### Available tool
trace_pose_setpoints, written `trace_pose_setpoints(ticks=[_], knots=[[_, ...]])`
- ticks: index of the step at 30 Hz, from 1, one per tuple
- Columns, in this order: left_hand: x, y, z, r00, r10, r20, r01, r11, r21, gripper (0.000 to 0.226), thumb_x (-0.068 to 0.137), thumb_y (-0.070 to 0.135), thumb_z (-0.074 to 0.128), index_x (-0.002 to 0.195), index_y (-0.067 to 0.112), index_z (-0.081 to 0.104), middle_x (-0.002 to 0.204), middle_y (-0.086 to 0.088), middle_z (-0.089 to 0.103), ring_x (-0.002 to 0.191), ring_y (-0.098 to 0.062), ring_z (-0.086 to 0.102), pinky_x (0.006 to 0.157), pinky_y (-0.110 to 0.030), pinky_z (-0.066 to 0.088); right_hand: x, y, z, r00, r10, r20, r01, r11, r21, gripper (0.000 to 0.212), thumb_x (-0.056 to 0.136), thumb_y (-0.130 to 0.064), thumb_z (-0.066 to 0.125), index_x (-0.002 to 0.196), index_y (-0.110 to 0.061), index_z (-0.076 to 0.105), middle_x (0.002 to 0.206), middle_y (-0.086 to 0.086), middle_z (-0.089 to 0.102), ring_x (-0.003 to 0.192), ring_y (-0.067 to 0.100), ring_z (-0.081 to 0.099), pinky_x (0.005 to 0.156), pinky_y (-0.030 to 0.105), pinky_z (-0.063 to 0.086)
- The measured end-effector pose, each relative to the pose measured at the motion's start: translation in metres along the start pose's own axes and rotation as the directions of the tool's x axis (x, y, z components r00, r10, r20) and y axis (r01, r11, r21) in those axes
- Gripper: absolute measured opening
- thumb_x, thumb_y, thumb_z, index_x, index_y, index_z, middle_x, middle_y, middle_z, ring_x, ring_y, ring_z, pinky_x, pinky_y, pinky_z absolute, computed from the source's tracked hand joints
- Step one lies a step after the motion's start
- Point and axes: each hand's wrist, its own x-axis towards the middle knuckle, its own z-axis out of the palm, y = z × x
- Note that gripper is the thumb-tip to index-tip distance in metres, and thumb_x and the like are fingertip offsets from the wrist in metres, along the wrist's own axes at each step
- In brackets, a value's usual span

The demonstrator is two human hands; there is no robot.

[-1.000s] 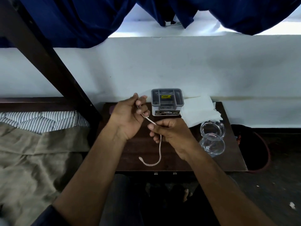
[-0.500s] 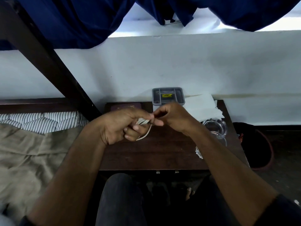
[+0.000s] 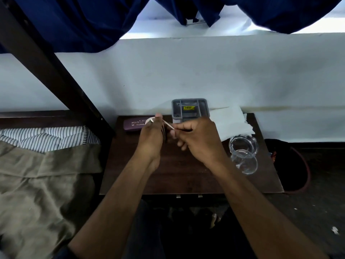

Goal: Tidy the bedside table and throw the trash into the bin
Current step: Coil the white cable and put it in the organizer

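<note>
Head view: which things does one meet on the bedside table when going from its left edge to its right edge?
Maroon case → left hand with the white cable → right hand → white tissue paper → glass ashtray. The grey organiser box is left out, since it overlaps the hands.

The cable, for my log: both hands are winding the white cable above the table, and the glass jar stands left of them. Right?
Not quite. In the head view both hands, left hand and right hand, do hold the white cable above the table, but the glass jar sits right of them.
</note>
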Motion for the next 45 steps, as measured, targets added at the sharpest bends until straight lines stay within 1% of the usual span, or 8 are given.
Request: trace_pose_setpoints(ticks=[8,15,21,25,30,35,41,45], knots=[[0.002,0.017,-0.008,0.938,-0.086,0.335,0.264,0.803,-0.534,0.033,0.107,0.028,0.034,0.118,0.005,0.055,0.056,0.006,0.039,0.045,-0.008,0.039,0.053,-0.024,0.041,-0.007,0.027,-0.016,0.978,0.093,0.188,-0.126,0.976,0.175,0.021,0.075,-0.003,0.084,0.094,0.0,0.078,0.082,0.017,0.079,0.071,0.025,0.072,0.081,0.036,0.06],[-0.007,0.012,-0.013,0.789,-0.072,0.611,0.404,0.809,-0.427,0.03,0.102,0.035,0.041,0.082,0.019,0.057,0.047,0.007,0.016,0.038,-0.01,0.012,0.046,-0.024,0.016,0.016,0.021,-0.039,0.98,0.036,0.196,0.014,0.968,-0.251,0.029,0.07,-0.013,0.089,0.098,-0.011,0.081,0.105,0.002,0.077,0.097,0.019,0.071,0.09,0.033,0.055],[-0.005,0.004,-0.011,0.817,-0.1,0.568,0.368,0.849,-0.38,0.037,0.1,0.035,0.043,0.065,0.021,0.043,0.04,0.006,0.015,0.03,-0.01,0.017,0.045,-0.029,0.013,0.007,0.018,-0.025,0.978,0.157,0.135,-0.194,0.924,0.331,0.036,0.088,0.017,0.058,0.118,0.002,0.07,0.085,0.014,0.077,0.07,0.025,0.074,0.068,0.042,0.065],[-0.003,0.003,-0.01,0.836,-0.107,0.538,0.327,0.885,-0.333,0.048,0.101,0.044,0.039,0.059,0.02,0.039,0.035,0.006,0.02,0.031,-0.013,0.011,0.044,-0.029,0.011,0.002,0.021,-0.017,0.985,0.097,0.144,-0.142,0.925,0.352,0.047,0.096,0.004,0.057,0.137,-0.018,0.059,0.087,-0.005,0.073,0.075,0.008,0.069,0.078,0.041,0.062],[-0.002,0.001,-0.012,0.731,-0.096,0.675,0.347,0.904,-0.248,0.058,0.102,0.051,0.03,0.055,0.018,0.039,0.039,0.002,0.01,0.034,-0.015,0.006,0.045,-0.033,0.011,0.005,0.022,-0.015,0.98,-0.025,0.195,0.014,0.998,0.056,0.068,0.099,-0.017,0.061,0.156,-0.031,0.028,0.142,-0.003,0.059,0.114,-0.007,0.059,0.094,0.009,0.042],[0.003,0.001,-0.017,0.626,-0.087,0.775,0.453,0.849,-0.271,0.057,0.101,0.054,0.032,0.055,0.021,0.033,0.038,0.003,0.012,0.033,-0.015,0.006,0.043,-0.032,0.015,0.009,0.022,-0.024,0.914,0.098,0.393,-0.248,0.903,0.351,0.046,0.099,-0.012,0.058,0.144,-0.009,0.049,0.118,0.003,0.071,0.128,0.013,0.057,0.116,0.043,0.037],[0.007,-0.003,-0.01,0.863,-0.076,0.499,0.027,0.994,0.106,0.059,0.094,0.064,0.045,0.058,0.018,0.046,0.043,0.004,0.029,0.04,-0.016,0.031,0.052,-0.027,0.036,0.016,0.027,-0.033,0.951,0.029,0.307,-0.118,0.954,0.276,0.025,0.096,-0.007,0.063,0.12,-0.004,0.071,0.116,0.018,0.074,0.116,0.035,0.067,0.098,0.059,0.052],[0.007,-0.006,-0.004,0.947,0.154,0.282,-0.241,0.921,0.306,0.055,0.099,0.062,0.03,0.089,0.018,0.061,0.063,0.005,0.056,0.056,-0.01,0.051,0.054,-0.025,0.043,0.019,0.03,-0.034,0.968,-0.019,0.249,-0.052,0.959,0.277,0.03,0.088,-0.001,0.071,0.118,0.0,0.07,0.104,0.009,0.079,0.097,0.021,0.076,0.079,0.038,0.063]])
